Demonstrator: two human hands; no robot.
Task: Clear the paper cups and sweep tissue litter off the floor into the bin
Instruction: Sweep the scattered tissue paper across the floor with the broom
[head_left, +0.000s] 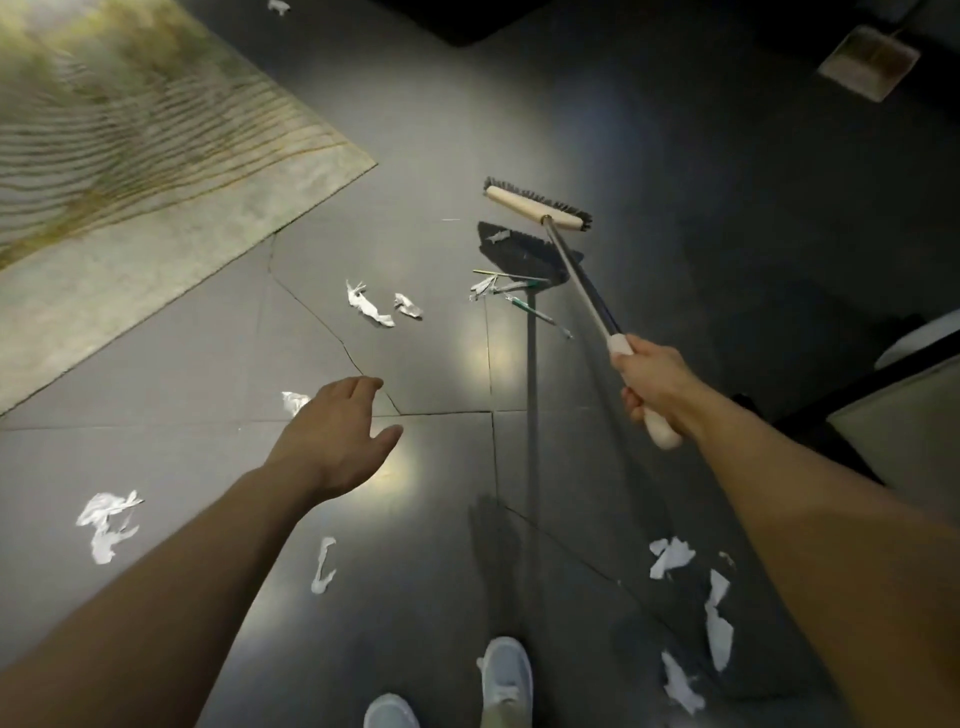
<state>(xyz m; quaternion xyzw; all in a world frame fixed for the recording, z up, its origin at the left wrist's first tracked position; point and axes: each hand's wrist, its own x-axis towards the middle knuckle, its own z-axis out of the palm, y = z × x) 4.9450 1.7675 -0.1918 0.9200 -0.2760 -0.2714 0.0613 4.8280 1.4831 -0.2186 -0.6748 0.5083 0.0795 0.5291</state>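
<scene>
Right fingers (632, 399) around broom handle (575, 273)

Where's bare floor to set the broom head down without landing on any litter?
Bare: the dark floor between the broom head and the dustpan, and the tiles between the left hand and the broom handle. Crowded: wrappers and sticks in the broom head's shadow, tissue scraps mid-floor and at lower right.

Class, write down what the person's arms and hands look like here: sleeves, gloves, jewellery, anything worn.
The left arm and right arm are bare up to the frame edge, no sleeve in view. The left hand and right hand wear no gloves; no watch, bracelet or ring shows.
</scene>
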